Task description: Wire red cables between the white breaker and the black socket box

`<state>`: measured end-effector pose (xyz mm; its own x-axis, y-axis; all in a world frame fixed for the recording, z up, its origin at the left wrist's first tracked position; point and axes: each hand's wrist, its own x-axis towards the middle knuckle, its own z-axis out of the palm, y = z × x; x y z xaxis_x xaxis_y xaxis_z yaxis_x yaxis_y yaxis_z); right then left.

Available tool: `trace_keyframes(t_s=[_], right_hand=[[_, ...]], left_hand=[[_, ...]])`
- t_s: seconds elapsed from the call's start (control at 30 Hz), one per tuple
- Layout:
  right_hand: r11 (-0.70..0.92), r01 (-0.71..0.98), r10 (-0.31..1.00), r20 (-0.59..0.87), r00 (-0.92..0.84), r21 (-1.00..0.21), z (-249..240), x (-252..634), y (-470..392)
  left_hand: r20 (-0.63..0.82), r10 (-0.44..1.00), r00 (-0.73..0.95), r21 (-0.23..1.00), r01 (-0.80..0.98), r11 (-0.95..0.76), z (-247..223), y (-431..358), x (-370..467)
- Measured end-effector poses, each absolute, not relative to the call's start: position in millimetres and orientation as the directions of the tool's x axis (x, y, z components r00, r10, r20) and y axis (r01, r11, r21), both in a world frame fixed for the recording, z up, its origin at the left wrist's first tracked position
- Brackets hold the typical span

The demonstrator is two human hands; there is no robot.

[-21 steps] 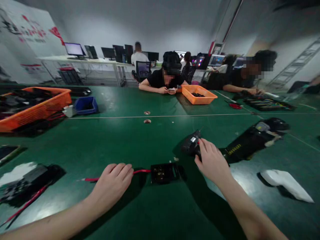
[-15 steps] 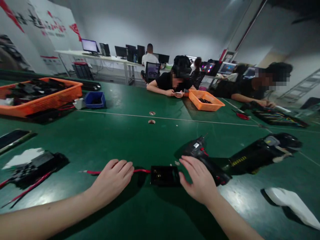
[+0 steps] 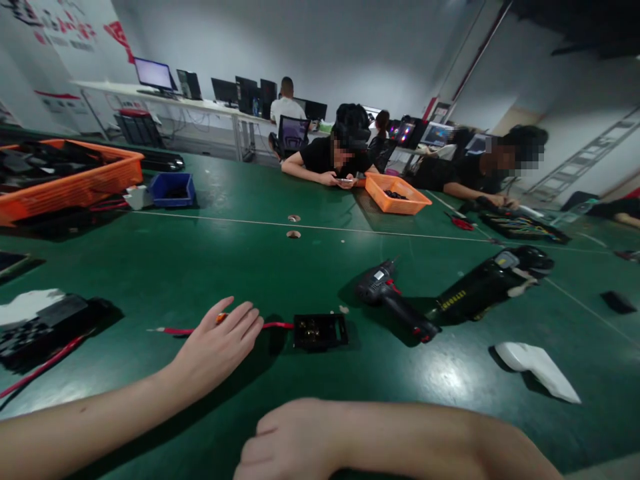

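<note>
On the green table lies a small open black box (image 3: 327, 337) with brass-coloured parts inside. A red wire (image 3: 277, 326) runs from its left side under my left hand (image 3: 223, 340) to a bare end at the left. That hand is palm down over the wire with fingers stretched out. A small orange thing (image 3: 221, 319) shows between its fingers; I cannot tell its kind. My right hand (image 3: 290, 440) is near the bottom edge, closer to me than the box, its fingers curled and their inside hidden. Right of the box lies a black-and-red power screwdriver (image 3: 397, 300).
A black tool with yellow lettering (image 3: 480, 287) and a white handheld device (image 3: 540, 370) lie at right. A black case with red wires (image 3: 55, 327) is at left. Orange baskets (image 3: 397, 200) and a blue bin (image 3: 173, 191) stand farther back. Other people sit across the table.
My right hand has left the box's right side and moved down and left toward me, its fingers now curled. My left hand stays over the wire. The view has shifted to the right.
</note>
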<state>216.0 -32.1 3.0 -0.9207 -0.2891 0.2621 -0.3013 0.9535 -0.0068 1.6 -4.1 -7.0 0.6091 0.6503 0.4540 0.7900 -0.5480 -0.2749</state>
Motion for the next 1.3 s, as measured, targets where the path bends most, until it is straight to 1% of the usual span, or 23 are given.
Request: trace_keyframes(t_s=[0.03, 0.13, 0.2, 0.27, 0.33, 0.37, 0.4, 0.47, 0.67, 1.17, 1.3], right_hand=[[0.945, -0.324, -0.308, 0.213, -0.927, -0.041, 3, 202, -35], [0.938, -0.293, -0.283, 0.081, -0.956, -0.182, 6, 179, -38], [0.943, -0.200, -0.214, -0.023, -0.977, -0.265, 8, 180, -35], [0.960, -0.060, -0.086, -0.085, -0.993, -0.272, 9, 189, -31], [0.970, 0.045, 0.031, -0.061, -0.998, -0.238, 8, 199, -27], [0.972, 0.072, 0.067, -0.030, -0.997, -0.222, 8, 202, -25], [0.974, 0.086, 0.088, -0.001, -0.996, -0.211, 8, 204, -24], [0.973, 0.100, 0.110, 0.038, -0.993, -0.210, 7, 205, -22], [0.964, 0.110, 0.136, 0.092, -0.986, -0.243, 8, 204, -19], [0.956, 0.109, 0.137, 0.085, -0.987, -0.273, 9, 204, -18], [0.940, 0.089, 0.126, 0.093, -0.988, -0.330, 10, 206, -16]], left_hand=[[0.460, 0.638, 0.618, -0.274, 0.782, -0.560, -7, -5, 1], [0.507, 0.561, 0.654, -0.229, 0.730, -0.644, 0, -13, 1], [0.527, 0.467, 0.710, -0.141, 0.615, -0.776, 6, -19, 3], [0.459, 0.367, 0.809, 0.002, 0.412, -0.911, 11, -24, 5], [0.325, 0.301, 0.897, 0.176, 0.255, -0.951, 13, -23, 8], [0.261, 0.291, 0.921, 0.243, 0.229, -0.943, 12, -21, 9], [0.214, 0.298, 0.930, 0.290, 0.231, -0.929, 11, -19, 9], [0.172, 0.336, 0.926, 0.338, 0.265, -0.903, 7, -13, 8], [0.166, 0.371, 0.914, 0.385, 0.286, -0.878, 5, -7, 5], [0.181, 0.401, 0.898, 0.410, 0.302, -0.861, 10, -8, 4], [0.157, 0.409, 0.899, 0.413, 0.316, -0.854, 8, -8, 4]])
